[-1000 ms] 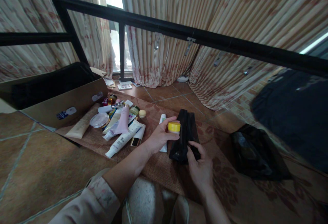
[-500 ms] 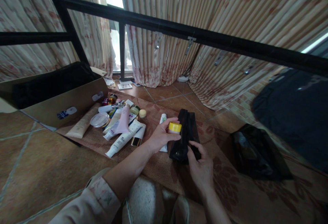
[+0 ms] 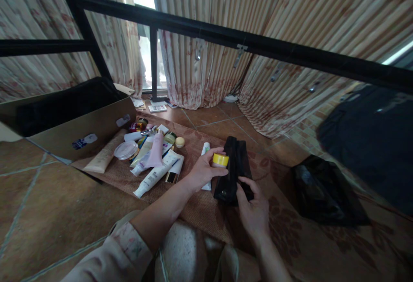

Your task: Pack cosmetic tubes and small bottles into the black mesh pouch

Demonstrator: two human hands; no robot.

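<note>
Between the thumb and fingers of my left hand is a small jar with a yellow lid, held just over the left side of a black pouch. My right hand grips the pouch's near right edge, thumb on top. The pouch lies lengthwise on a brown patterned mat; what it contains is hidden. Partly behind my left hand, a white tube lies beside the pouch. Farther left is a pile of cosmetics, among them a pink tube, a white tube with print and a round clear-lidded container.
An open cardboard box holding something black stands at the left. On the right lies a black plastic-looking bag, near a large dark blue item. A black metal bar crosses in front of the curtains.
Almost nothing differs. Both hands keep the same hold on the jar and the pouch, and the view shifts only very slightly.
</note>
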